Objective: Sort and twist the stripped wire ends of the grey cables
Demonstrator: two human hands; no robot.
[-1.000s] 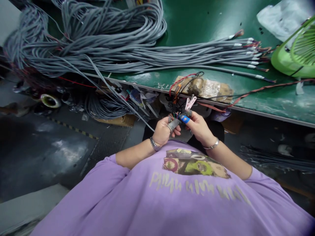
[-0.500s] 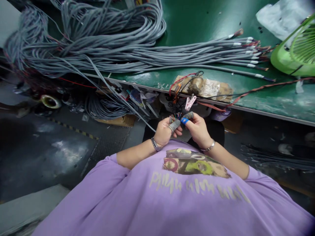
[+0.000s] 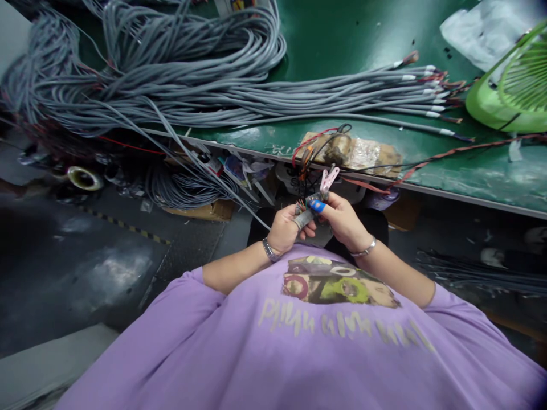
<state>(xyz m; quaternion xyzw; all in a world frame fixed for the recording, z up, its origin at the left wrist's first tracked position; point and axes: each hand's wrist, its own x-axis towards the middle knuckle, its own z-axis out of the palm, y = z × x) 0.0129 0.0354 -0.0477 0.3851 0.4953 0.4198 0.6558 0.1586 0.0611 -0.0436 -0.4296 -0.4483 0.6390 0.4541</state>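
My left hand (image 3: 284, 229) is closed around the end of a grey cable (image 3: 255, 215), with a grey cover on its thumb. Thin coloured wires (image 3: 301, 203) fan out from the cable end above the left fingers. My right hand (image 3: 345, 224) meets it from the other side, a blue wrap on the thumb and a dark grey cover on a finger. Its thumb and fingers are pinched together at the wires; which strands lie between them is too small to make out. Just beyond the right fingertips is a pink clip (image 3: 329, 179) by the table's edge.
A large bundle of grey cables (image 3: 188, 85) lies across the green table (image 3: 342, 40), their stripped ends pointing right. A green fan (image 3: 491, 105) and a plastic bag (image 3: 478, 34) are at the right. Taped cardboard (image 3: 376, 156) sits at the front edge. Below, coiled cable (image 3: 171, 185) rests on a box.
My right hand has shifted slightly left, its covered finger and blue-wrapped thumb now closer over the wires. The left hand stays nearly in place. The whole view has moved a little.
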